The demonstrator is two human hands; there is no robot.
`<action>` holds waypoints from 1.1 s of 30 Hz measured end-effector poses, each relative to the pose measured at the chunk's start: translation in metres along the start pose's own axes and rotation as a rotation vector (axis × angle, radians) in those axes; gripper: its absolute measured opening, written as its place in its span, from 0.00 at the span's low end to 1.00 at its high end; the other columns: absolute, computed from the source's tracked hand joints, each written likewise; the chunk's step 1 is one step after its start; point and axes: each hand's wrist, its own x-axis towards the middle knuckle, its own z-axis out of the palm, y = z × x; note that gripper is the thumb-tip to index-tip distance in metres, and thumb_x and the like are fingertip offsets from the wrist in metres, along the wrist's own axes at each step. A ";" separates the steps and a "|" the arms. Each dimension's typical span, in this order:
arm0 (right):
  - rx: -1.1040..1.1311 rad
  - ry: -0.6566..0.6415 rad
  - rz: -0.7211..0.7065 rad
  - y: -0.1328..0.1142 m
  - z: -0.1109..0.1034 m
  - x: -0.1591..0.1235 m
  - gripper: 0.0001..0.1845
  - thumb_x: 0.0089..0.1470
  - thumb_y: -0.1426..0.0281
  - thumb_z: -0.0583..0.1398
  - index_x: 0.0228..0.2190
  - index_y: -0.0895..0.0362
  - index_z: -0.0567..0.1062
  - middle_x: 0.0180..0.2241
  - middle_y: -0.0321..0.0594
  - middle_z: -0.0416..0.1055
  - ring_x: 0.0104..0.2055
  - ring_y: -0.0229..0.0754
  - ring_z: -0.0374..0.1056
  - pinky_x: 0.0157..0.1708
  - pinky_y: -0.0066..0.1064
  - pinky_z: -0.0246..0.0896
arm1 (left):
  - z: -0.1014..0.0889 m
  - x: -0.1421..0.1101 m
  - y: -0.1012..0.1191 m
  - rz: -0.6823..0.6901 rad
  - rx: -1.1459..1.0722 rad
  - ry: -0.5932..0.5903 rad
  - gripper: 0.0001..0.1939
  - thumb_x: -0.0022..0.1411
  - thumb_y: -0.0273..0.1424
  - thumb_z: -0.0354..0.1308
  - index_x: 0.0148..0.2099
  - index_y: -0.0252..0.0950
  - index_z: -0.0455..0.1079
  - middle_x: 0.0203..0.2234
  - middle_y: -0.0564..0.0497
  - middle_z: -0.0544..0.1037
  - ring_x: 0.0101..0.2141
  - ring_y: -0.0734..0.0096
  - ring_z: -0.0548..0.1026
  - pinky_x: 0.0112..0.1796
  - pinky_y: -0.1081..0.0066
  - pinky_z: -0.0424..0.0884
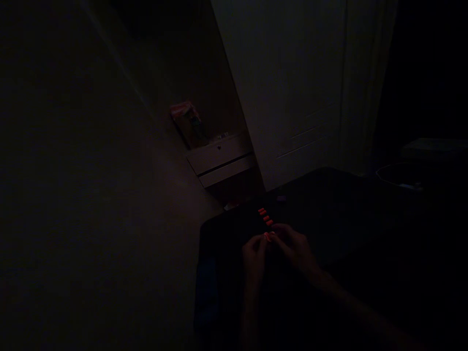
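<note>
In dim light, both my hands meet above a dark tabletop (234, 234). My left hand (255, 251) is closed, its fingertips pinching a small orange-red piece (268, 237) from the left. From the right, my right hand (296, 246) reaches the same piece with thumb and fingers closed near it. The piece's exact kind is too dark and small to make out. Just beyond my fingers lie several short orange-red cylinders (266, 218), set in a slanting row.
A small dark purplish block (281, 198) lies farther back on the table. A bluish flat thing (207, 287) is at the left edge. Behind stand a drawer unit (221, 155) and a pale door or panel (288, 87). A white cable (397, 184) curves at right.
</note>
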 end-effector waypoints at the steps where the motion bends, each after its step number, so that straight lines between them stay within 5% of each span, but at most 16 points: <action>1: 0.009 0.002 0.000 0.000 0.000 0.000 0.09 0.62 0.64 0.61 0.42 0.54 0.77 0.35 0.40 0.80 0.35 0.44 0.77 0.35 0.32 0.71 | 0.000 0.000 0.000 -0.001 0.002 0.005 0.17 0.58 0.42 0.65 0.34 0.32 0.80 0.26 0.47 0.81 0.29 0.66 0.77 0.34 0.70 0.71; 8: 0.030 -0.109 -0.177 -0.009 -0.001 -0.003 0.08 0.64 0.67 0.60 0.39 0.53 0.80 0.38 0.41 0.77 0.39 0.43 0.75 0.41 0.33 0.71 | -0.002 -0.001 0.000 0.007 0.000 0.081 0.16 0.57 0.42 0.65 0.36 0.32 0.81 0.33 0.43 0.84 0.36 0.59 0.80 0.41 0.65 0.74; 15: 0.041 -0.150 -0.163 -0.004 0.000 -0.003 0.11 0.64 0.64 0.60 0.35 0.53 0.82 0.35 0.41 0.76 0.36 0.43 0.75 0.38 0.33 0.71 | -0.004 -0.001 -0.002 0.021 0.011 0.040 0.14 0.61 0.38 0.62 0.38 0.33 0.82 0.35 0.43 0.85 0.39 0.58 0.81 0.43 0.63 0.74; 23: -0.041 -0.031 0.010 0.000 0.004 -0.005 0.07 0.59 0.65 0.63 0.33 0.55 0.78 0.31 0.39 0.78 0.32 0.43 0.75 0.34 0.32 0.69 | -0.002 -0.003 0.006 0.033 -0.028 -0.093 0.14 0.59 0.38 0.64 0.41 0.33 0.82 0.39 0.42 0.84 0.43 0.54 0.80 0.48 0.60 0.73; 29: -0.084 -0.006 -0.074 -0.007 0.004 -0.005 0.10 0.61 0.67 0.60 0.43 0.55 0.77 0.38 0.43 0.78 0.36 0.44 0.76 0.37 0.34 0.72 | -0.002 -0.002 0.003 0.005 -0.056 -0.048 0.14 0.57 0.39 0.67 0.41 0.34 0.82 0.39 0.42 0.85 0.42 0.56 0.81 0.48 0.61 0.73; 33: -0.137 -0.026 -0.155 -0.003 0.004 -0.008 0.09 0.63 0.68 0.58 0.41 0.54 0.78 0.37 0.44 0.78 0.37 0.45 0.76 0.39 0.36 0.74 | -0.003 -0.001 -0.001 0.009 -0.026 -0.008 0.13 0.54 0.38 0.68 0.37 0.34 0.82 0.35 0.43 0.85 0.39 0.57 0.81 0.45 0.62 0.73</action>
